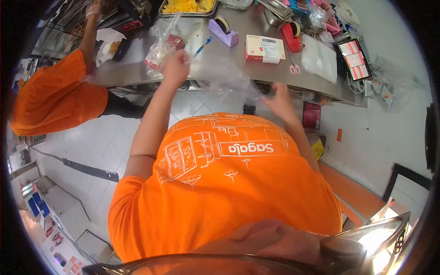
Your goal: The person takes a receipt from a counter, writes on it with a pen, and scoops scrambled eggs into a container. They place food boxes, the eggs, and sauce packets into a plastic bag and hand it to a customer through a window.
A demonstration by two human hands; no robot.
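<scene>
A clear plastic bag (224,73) stretches between my two hands at the front edge of the steel counter (256,68). My left hand (175,66) is closed on the bag's left end, raised over the counter edge. My right hand (280,101) grips the bag's lower right end just below the counter edge. The bag is thin and see-through, and I cannot tell whether anything is inside it. My orange printed shirt (220,183) fills the lower middle of the view.
On the counter sit a purple tape dispenser (223,31), a red tape dispenser (291,35), a white-and-red box (263,49), pink scissors (294,68), a tray of yellow food (187,6), another bagged item (162,46) and a small screen (354,59). A person in orange (55,96) works at left.
</scene>
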